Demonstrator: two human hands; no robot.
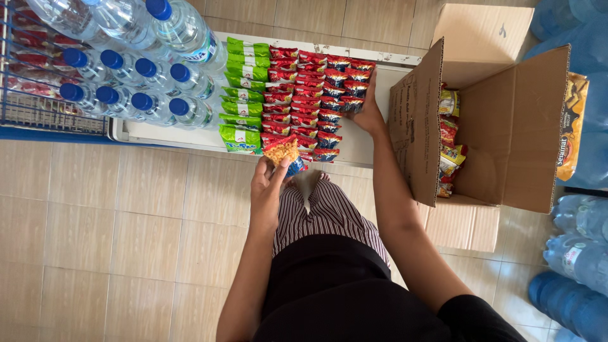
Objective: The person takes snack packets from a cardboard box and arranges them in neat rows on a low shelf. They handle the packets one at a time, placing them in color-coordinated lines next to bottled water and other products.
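Left hand (267, 183) pinches a glossy, crinkly orange packet (282, 152) near the shelf's (373, 149) front edge. Right hand (367, 111), fingers together, presses on the far red packets (316, 82). A corrugated cardboard box (506, 126) stands right.

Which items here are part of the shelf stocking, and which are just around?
In use:
- left hand holding an orange snack packet
- right hand against the red packet rows
- green packets beside them
- white shelf
- open cardboard box with more packets inside

Just around:
- small water bottles
- large blue jugs
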